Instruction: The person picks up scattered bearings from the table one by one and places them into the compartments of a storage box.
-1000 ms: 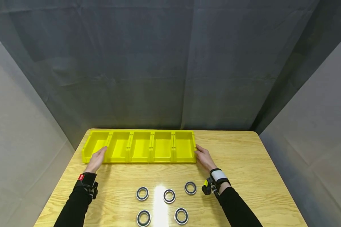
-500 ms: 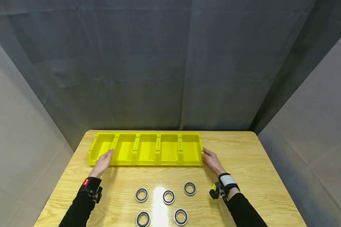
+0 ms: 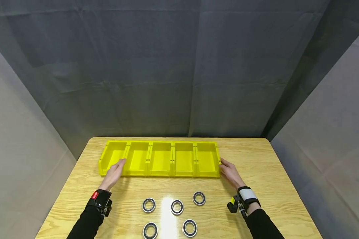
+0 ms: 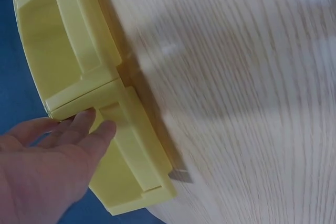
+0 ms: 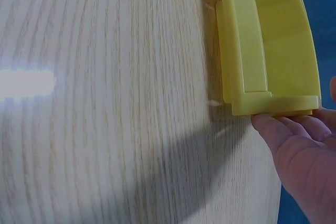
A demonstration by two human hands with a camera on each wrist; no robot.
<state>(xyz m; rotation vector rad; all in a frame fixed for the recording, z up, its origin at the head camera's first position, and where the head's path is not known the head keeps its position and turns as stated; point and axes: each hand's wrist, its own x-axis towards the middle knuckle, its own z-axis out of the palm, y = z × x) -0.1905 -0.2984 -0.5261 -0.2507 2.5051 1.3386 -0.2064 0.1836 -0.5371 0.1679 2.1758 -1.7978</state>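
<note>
Looking down from head height, I see the yellow five-compartment bin row stretching across the far part of the wooden table, with a dark cloth beyond it at twelve o'clock. Toward the row's nine o'clock end, the left hand reaches over the front of the end compartment, fingers extended, tips at the divider beside the next one. At three o'clock the right hand lies against the outer end wall, fingers likewise straight. Five dark-faced rings lie flat on the near side, toward six: one central, the others at its two, five, eight and nine. From the left wrist, the left hand enters at eight o'clock, fingers slightly apart and not clamped on anything; how firmly they press I can't tell. From the right wrist, the end compartment is toward two o'clock and the right hand at four, its unclamped fingers touching the wall's outside.
</note>
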